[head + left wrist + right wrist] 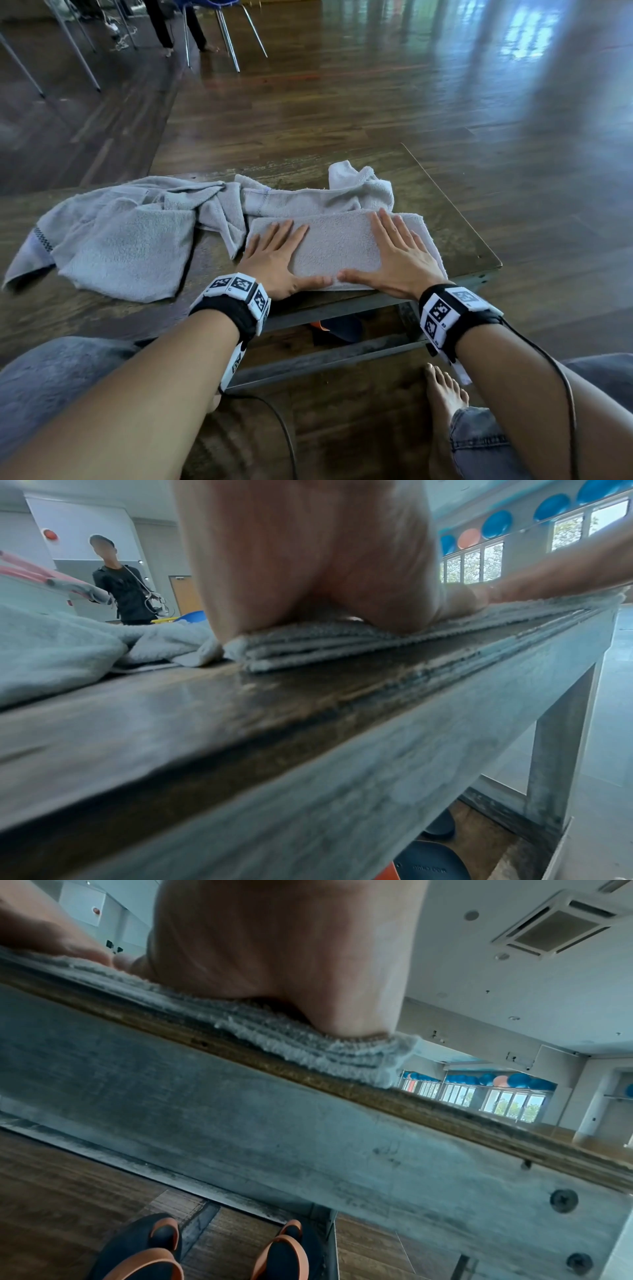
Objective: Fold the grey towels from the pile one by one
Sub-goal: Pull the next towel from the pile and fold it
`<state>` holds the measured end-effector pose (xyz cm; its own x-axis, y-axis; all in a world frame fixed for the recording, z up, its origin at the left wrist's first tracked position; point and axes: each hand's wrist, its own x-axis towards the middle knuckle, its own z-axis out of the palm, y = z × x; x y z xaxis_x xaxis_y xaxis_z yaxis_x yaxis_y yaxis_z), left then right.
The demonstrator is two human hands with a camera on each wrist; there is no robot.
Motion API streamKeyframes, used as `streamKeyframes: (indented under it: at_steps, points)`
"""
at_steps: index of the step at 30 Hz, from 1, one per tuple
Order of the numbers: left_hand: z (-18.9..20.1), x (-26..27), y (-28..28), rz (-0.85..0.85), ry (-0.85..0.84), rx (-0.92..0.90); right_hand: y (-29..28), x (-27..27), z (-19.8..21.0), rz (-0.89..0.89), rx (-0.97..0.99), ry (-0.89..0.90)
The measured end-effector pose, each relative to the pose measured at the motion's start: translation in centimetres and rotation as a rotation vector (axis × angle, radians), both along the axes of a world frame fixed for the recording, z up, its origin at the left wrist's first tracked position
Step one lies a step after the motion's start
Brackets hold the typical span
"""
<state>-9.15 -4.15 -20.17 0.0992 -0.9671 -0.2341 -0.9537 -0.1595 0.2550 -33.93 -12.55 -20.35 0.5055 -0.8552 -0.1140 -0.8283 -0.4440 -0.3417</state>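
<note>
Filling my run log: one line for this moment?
left hand: flat on folded towel | right hand: same | pile: unfolded

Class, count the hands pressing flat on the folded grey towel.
2: the left hand on the folded grey towel's left end, the right hand on its right end.

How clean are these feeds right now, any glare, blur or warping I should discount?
Head view: sharp on the folded towel under both flat hands, window glare on the floor, edges warped. Left wrist view: left hand close and blurred, table edge smeared. Right wrist view: tilted, right hand soft.
</note>
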Motion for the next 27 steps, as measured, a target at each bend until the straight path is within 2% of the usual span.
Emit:
streamKeyframes:
  at_steps: [10,27]
  points:
    - [0.0,1.0,1.1,0.113,0.028,0.044,1.3,0.3,0.7,-0.135,-0.006,0.051]
    - [0.9,0.7,1.2,0.090,-0.005,0.123,1.1,-2.5,1.3,-0.212,0.016,0.144]
